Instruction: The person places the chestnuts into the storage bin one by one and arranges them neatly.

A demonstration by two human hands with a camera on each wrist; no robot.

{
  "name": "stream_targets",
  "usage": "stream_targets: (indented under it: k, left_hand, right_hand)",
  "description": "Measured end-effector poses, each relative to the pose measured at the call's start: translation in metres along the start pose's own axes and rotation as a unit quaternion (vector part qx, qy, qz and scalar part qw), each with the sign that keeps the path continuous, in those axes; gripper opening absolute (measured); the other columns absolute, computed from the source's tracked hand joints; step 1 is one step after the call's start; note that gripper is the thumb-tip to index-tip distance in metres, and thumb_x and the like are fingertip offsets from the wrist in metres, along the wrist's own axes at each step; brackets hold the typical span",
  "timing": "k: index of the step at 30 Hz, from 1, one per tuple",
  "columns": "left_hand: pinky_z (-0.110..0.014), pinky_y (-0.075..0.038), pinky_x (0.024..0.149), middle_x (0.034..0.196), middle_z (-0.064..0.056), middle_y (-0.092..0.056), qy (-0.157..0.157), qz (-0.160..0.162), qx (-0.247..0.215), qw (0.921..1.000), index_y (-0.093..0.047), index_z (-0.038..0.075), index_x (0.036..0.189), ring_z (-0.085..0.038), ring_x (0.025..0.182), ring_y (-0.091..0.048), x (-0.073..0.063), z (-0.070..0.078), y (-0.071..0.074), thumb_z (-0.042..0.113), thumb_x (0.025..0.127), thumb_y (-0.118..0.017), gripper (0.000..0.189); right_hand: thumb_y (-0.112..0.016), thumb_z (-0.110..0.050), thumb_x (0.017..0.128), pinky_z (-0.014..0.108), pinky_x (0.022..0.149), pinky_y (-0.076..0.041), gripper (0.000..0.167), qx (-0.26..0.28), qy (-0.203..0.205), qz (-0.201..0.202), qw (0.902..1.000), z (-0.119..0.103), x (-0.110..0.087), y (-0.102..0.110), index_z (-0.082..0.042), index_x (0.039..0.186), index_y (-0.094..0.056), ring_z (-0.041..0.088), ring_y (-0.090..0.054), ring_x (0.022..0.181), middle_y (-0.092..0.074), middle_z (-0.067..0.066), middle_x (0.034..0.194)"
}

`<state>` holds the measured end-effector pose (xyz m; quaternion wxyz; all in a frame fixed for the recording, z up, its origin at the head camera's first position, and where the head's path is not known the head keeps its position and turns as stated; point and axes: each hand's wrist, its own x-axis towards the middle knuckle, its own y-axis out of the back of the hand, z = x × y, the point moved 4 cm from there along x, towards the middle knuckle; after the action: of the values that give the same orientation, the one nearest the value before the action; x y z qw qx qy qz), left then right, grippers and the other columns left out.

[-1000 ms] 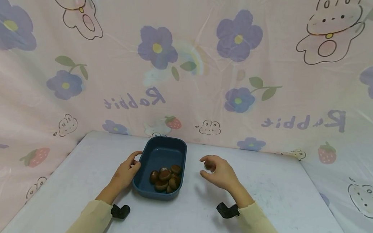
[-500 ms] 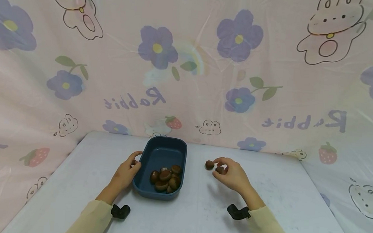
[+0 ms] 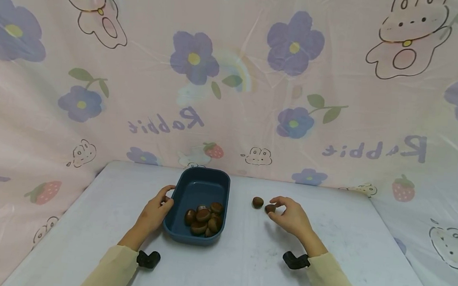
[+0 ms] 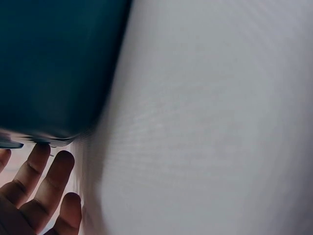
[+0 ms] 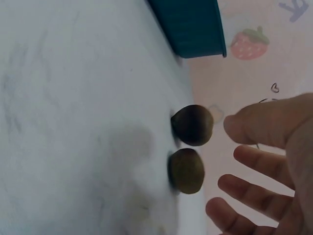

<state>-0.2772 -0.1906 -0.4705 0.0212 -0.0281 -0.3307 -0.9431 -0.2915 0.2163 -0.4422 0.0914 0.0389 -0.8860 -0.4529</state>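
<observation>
The blue rectangular box (image 3: 198, 189) stands on the table with several brown chestnuts (image 3: 203, 218) heaped at its near end. On its left side, my left hand (image 3: 154, 211) rests fingertips and thumb against the outer wall; in the left wrist view the fingers (image 4: 53, 183) are extended at the wall. Two more chestnuts lie on the table right of the box, a left one (image 3: 257, 202) and a right one (image 3: 270, 209). Beside the right one is my right hand (image 3: 292, 216), thumb and fingers spread. The right wrist view shows a gap between the thumb (image 5: 259, 122) and both chestnuts.
The white table (image 3: 240, 268) runs back to a hanging cloth (image 3: 231, 107) printed with flowers and rabbits. Black wrist cameras stick out at the left cuff (image 3: 148, 259) and the right cuff (image 3: 295, 260).
My right hand has moved right and let go of a chestnut beside another, its fingers now drawn back. The left hand and the box have stayed in place.
</observation>
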Motion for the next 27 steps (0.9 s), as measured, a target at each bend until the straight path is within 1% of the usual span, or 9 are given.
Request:
stream_targets:
  k: [7,13,17,22,27]
  left_hand:
    - [-0.030,-0.041,0.069,0.099,-0.007,-0.062,-0.003,0.002,-0.001,1.0000,-0.042,0.029,0.141,-0.018,0.079,-0.053,-0.001,0.000,0.001,0.029,0.097,-0.043,0.044]
    - [-0.030,-0.041,0.069,0.099,-0.007,-0.062,-0.002,0.002,-0.004,1.0000,-0.042,0.027,0.141,-0.017,0.079,-0.053,-0.001,0.001,0.002,0.028,0.097,-0.044,0.044]
    - [-0.031,-0.042,0.069,0.099,-0.007,-0.062,-0.001,-0.001,-0.010,1.0000,-0.042,0.029,0.141,-0.018,0.078,-0.053,-0.001,0.001,0.001,0.028,0.097,-0.044,0.043]
    - [-0.031,-0.042,0.068,0.100,-0.007,-0.062,-0.005,-0.005,-0.007,0.9999,-0.041,0.031,0.141,-0.017,0.076,-0.053,0.001,-0.001,0.000,0.029,0.098,-0.043,0.044]
    - [-0.031,-0.042,0.068,0.100,-0.006,-0.063,-0.007,-0.005,-0.004,1.0000,-0.041,0.032,0.141,-0.017,0.076,-0.053,0.002,-0.004,0.000,0.029,0.097,-0.043,0.045]
  right_hand:
    - [-0.071,-0.024,0.080,0.032,0.063,-0.043,0.037,-0.011,-0.013,0.001,0.9999,0.010,0.005,-0.004,-0.016,0.115,-0.066,0.016,-0.055,0.071,-0.065,0.011,0.112]
    - [-0.072,-0.025,0.079,0.039,0.073,-0.046,0.035,-0.019,-0.014,0.007,0.9997,0.015,0.008,-0.007,-0.016,0.113,-0.067,0.025,-0.060,0.090,-0.066,0.011,0.109]
    - [-0.071,-0.024,0.079,0.043,0.077,-0.048,0.036,-0.013,-0.019,0.004,0.9997,0.018,0.009,-0.011,-0.015,0.114,-0.067,0.029,-0.061,0.099,-0.066,0.012,0.110]
    - [-0.071,-0.023,0.080,0.048,0.083,-0.048,0.036,-0.009,-0.018,0.001,0.9998,0.019,0.012,-0.014,-0.014,0.115,-0.066,0.032,-0.061,0.104,-0.067,0.012,0.110]
    - [-0.072,-0.022,0.081,0.050,0.086,-0.047,0.034,-0.010,-0.019,-0.005,0.9998,0.022,0.015,-0.018,-0.014,0.114,-0.066,0.030,-0.061,0.104,-0.068,0.008,0.107]
